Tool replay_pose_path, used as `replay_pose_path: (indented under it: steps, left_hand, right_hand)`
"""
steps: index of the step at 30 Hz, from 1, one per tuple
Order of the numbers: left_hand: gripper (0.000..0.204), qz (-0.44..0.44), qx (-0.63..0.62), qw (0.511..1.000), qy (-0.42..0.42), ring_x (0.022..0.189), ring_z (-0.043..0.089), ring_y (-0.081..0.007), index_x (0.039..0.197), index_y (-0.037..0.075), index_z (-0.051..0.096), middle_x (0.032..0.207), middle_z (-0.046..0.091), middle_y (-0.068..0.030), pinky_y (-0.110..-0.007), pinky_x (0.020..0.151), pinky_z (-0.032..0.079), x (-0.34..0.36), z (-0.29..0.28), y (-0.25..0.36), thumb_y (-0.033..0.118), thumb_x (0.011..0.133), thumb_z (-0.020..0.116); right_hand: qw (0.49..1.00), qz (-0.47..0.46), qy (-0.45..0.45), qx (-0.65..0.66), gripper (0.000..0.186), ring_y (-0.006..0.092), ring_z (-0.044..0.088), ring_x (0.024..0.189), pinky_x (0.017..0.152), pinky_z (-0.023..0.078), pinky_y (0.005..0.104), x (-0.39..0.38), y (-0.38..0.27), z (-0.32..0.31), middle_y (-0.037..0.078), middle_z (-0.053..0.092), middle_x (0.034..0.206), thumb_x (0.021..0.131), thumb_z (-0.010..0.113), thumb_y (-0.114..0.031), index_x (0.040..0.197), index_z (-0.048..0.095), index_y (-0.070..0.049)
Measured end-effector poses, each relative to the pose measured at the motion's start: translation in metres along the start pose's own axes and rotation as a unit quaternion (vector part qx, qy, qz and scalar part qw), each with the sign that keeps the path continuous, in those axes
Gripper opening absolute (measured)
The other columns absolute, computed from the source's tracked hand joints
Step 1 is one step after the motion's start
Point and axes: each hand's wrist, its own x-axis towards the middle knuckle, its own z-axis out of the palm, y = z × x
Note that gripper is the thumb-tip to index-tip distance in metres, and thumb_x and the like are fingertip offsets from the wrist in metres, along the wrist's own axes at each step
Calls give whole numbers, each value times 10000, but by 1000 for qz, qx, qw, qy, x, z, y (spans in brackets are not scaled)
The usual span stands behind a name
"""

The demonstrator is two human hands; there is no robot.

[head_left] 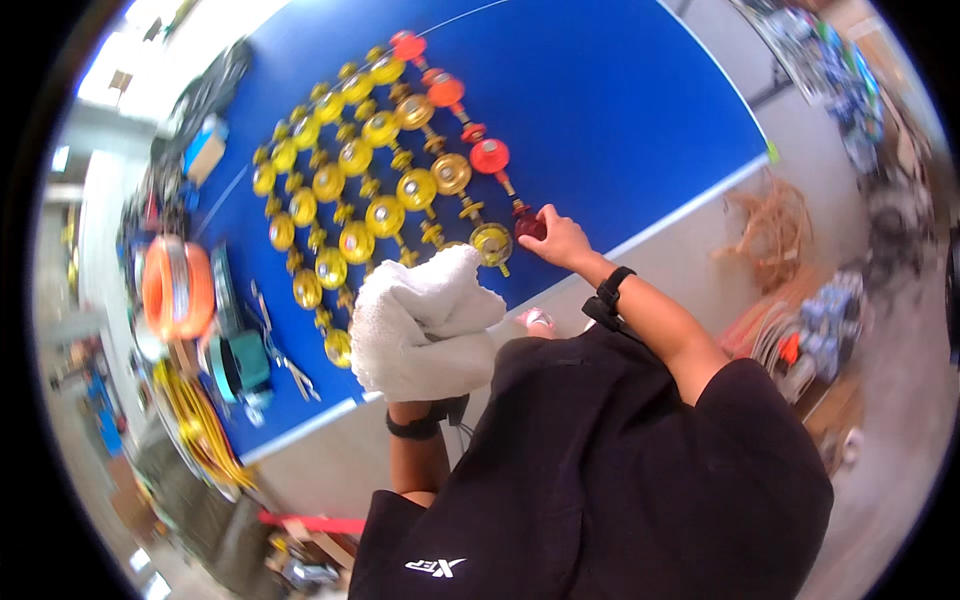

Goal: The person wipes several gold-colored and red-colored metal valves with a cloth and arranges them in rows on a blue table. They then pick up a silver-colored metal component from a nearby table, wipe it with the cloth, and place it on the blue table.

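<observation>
- Nearest, a black shirt (600,470) is filling the lower middle, and a white cloth (425,325) is covering the left hand completely; whether that hand is gripping or lying slack underneath, I cannot tell.
- The cloth is bunching up at the near ends of the rows of yellow discs (415,188), hiding part of them from view. A loose fold could be snagging one and dragging it askew, should the arm swing sideways.
- Slightly farther, the right hand (562,242) is pinching a dark red disc (529,228), thumb and fingers holding it narrowly. It is sitting at the near end of the red row, close to the edge of the blue table (620,100); a slick surface or weak pinch could be letting it slip that way.
- Just left of it, a clear yellow disc (491,244) is ending its own row, where a straying thumb could be knocking it.
- Beyond, red discs (490,156) are stretching away. Slender links (506,184) seem to be joining them, so a hard tug could be skewing the whole line.
- Far left, an orange reel (160,290) is resting well apart from both hands, probably posing little risk.
</observation>
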Motion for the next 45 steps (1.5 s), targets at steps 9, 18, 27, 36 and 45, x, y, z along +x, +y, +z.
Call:
replay_pose_path:
  steps: [9, 18, 27, 36, 45]
  left_hand:
    - [317, 67, 55, 954, -288, 824, 668, -286, 875, 130, 699, 867, 674, -94, -368, 694, 540, 29, 79, 27, 134, 571, 787]
    - [304, 145, 113, 876, -446, 817, 665, -295, 854, 134, 693, 859, 668, -97, -370, 686, 537, -36, 126, 21, 127, 565, 784]
    - [291, 203, 114, 749, -620, 809, 662, -303, 833, 138, 687, 852, 663, -99, -373, 678, 535, -128, 164, 4, 119, 558, 781]
    - [280, 232, 89, 604, -757, 802, 659, -311, 813, 143, 681, 844, 658, -101, -376, 669, 533, -286, 191, -6, 112, 552, 777]
    - [269, 201, 107, 584, -779, 795, 656, -320, 792, 147, 675, 837, 652, -103, -378, 661, 530, -330, 160, -33, 105, 546, 774]
  right_hand:
    - [989, 87, 66, 95, 562, 376, 684, 870, 792, 531, 480, -97, 60, -7, 164, 705, 906, 827, 683, -333, 1280, 489, -63]
    - [911, 275, 268, 149, 397, 404, 676, 883, 762, 529, 511, -306, 175, 67, 205, 709, 945, 799, 667, -374, 990, 666, -26]
    - [727, 504, 422, 198, 315, 361, 675, 874, 758, 527, 476, -548, 177, 219, 143, 716, 888, 818, 662, -383, 985, 683, -117]
    - [345, 770, 519, 138, 404, 443, 599, 1037, 839, 533, 500, -765, 12, 358, 284, 570, 1144, 835, 620, -231, 1171, 562, -14]
    - [307, 806, 432, 263, 719, 450, 647, 1013, 786, 563, 508, -764, -55, 433, 289, 557, 1192, 836, 680, -467, 1362, 430, -47]
